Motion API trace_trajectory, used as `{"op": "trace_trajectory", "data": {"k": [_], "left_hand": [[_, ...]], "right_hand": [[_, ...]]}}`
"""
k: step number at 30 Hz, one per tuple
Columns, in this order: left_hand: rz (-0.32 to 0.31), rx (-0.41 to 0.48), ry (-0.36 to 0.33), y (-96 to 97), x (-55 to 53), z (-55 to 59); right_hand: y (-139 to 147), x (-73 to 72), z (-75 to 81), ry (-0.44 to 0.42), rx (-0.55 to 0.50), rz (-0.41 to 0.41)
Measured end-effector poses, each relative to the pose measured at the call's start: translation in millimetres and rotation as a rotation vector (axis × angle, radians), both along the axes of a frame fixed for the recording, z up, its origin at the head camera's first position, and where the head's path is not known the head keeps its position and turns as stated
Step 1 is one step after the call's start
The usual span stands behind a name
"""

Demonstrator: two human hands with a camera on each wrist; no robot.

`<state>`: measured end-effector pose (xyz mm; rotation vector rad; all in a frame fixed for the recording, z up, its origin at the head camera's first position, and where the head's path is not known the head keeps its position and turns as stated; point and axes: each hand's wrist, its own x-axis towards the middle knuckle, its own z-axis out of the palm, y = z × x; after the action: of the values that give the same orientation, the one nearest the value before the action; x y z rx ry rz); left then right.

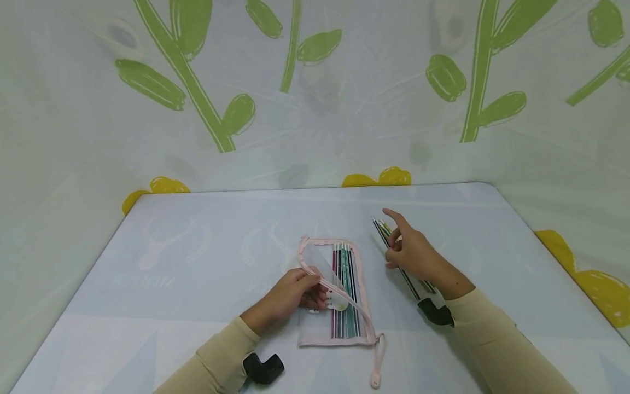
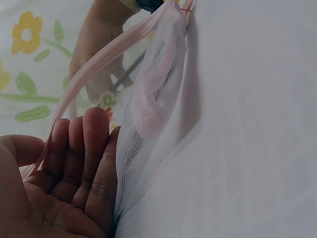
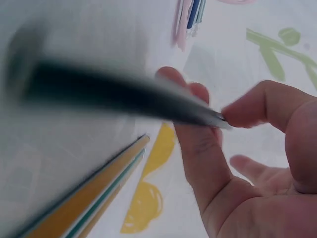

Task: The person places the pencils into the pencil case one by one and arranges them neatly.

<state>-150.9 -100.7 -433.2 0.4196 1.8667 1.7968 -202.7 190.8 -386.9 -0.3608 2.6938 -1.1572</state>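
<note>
A see-through mesh pencil case with a pink zip border lies on the table, with several striped and teal pencils inside. My left hand grips the pink zip edge of its opening, thumb on top, lifting that flap. To the right of the case, my right hand pinches a dark pencil between thumb and fingers, the index finger stretched out in the head view. Under that hand lie loose pencils, yellow and green among them.
A pink zip-pull strap hangs off the case's near right corner. Black wrist mounts sit at both sleeves. Behind the pale table stands a curtain printed with green leaves and yellow flowers.
</note>
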Motion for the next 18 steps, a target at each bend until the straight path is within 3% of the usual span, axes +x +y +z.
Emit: {"op": "trace_trajectory", "data": {"k": [18], "left_hand": [[-0.002,0.002,-0.011,-0.1,-2.7,-0.8]], "right_hand": [[-12.5,-0.2,-2.7,-0.183,-0.309,-0.051]]}}
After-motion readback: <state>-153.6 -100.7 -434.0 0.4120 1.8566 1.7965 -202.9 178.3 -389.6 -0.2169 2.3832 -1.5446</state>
